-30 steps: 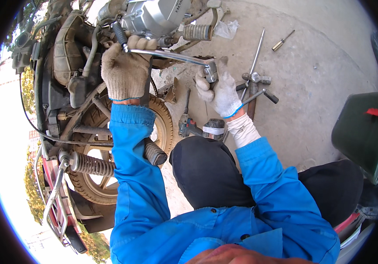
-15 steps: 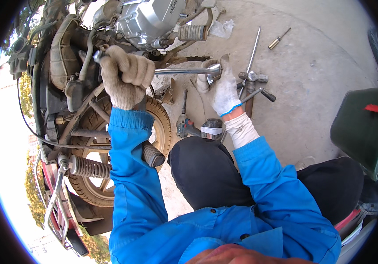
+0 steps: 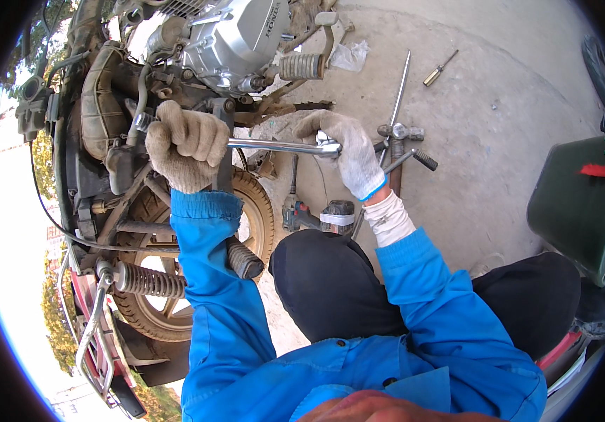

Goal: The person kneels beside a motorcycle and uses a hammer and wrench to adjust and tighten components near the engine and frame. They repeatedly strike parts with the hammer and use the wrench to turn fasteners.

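Note:
My left hand [image 3: 187,146], in a beige knit glove, is closed around one end of a long chrome wrench [image 3: 270,143], beside the motorcycle's frame and hoses. My right hand [image 3: 352,156], in a white glove with a blue cuff, is closed on the wrench's other end, where a chrome head shows between the fingers; its exact fitting is partly hidden. The motorcycle's silver engine case [image 3: 228,46] is above my hands. Its rear wheel [image 3: 262,214] and coiled shock absorber [image 3: 149,280] are below and left, partly behind my left sleeve.
On the concrete lie a long steel bar [image 3: 404,74], a screwdriver [image 3: 440,68], a hammer [image 3: 416,132], a bar with a grip [image 3: 425,160], a power tool [image 3: 295,211] and plastic scrap [image 3: 349,56]. A dark green container [image 3: 566,204] stands right. My bent knees occupy the lower middle.
Both hands have moved down the view with the wrench, which now lies nearly level. My left fingers have wrapped over the shaft, and my right fingers now curl over the head from above.

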Demonstrator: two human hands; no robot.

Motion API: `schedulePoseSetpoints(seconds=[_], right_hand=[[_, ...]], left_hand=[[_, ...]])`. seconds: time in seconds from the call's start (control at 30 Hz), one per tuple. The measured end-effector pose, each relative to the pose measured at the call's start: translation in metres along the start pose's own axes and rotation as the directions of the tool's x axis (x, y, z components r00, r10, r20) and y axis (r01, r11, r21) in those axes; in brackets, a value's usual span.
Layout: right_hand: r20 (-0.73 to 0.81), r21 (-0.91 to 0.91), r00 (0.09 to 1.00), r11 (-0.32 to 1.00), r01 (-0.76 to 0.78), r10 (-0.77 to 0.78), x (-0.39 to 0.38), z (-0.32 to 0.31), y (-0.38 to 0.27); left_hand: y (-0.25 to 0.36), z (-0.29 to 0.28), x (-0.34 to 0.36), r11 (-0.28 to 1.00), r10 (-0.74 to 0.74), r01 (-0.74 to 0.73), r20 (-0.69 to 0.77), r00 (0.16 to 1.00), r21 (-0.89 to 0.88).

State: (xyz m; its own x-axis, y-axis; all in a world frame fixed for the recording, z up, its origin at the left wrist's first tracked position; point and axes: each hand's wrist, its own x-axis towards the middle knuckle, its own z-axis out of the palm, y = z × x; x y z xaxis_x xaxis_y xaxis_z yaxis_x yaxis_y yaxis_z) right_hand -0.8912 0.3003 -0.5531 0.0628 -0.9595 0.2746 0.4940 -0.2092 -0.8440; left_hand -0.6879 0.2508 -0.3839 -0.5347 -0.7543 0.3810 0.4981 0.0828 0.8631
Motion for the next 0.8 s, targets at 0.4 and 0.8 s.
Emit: schedulePoseSetpoints(seconds=[0.4, 0.8], right_hand=[[0.13, 0.304, 0.99, 0.949, -0.082, 0.044, 0.006, -0.008, -0.017], [0.078, 0.247, 0.982, 0.951, -0.188, 0.174, 0.002, -0.009, 0.023]], left_hand=[[0.002, 0.003, 0.002, 0.999, -0.046, 0.054, -0.372, 0.927, 0.01], [-0.02, 0.018, 0.011, 0.893, 0.096, 0.223, -0.651, 0.753, 0.39]])
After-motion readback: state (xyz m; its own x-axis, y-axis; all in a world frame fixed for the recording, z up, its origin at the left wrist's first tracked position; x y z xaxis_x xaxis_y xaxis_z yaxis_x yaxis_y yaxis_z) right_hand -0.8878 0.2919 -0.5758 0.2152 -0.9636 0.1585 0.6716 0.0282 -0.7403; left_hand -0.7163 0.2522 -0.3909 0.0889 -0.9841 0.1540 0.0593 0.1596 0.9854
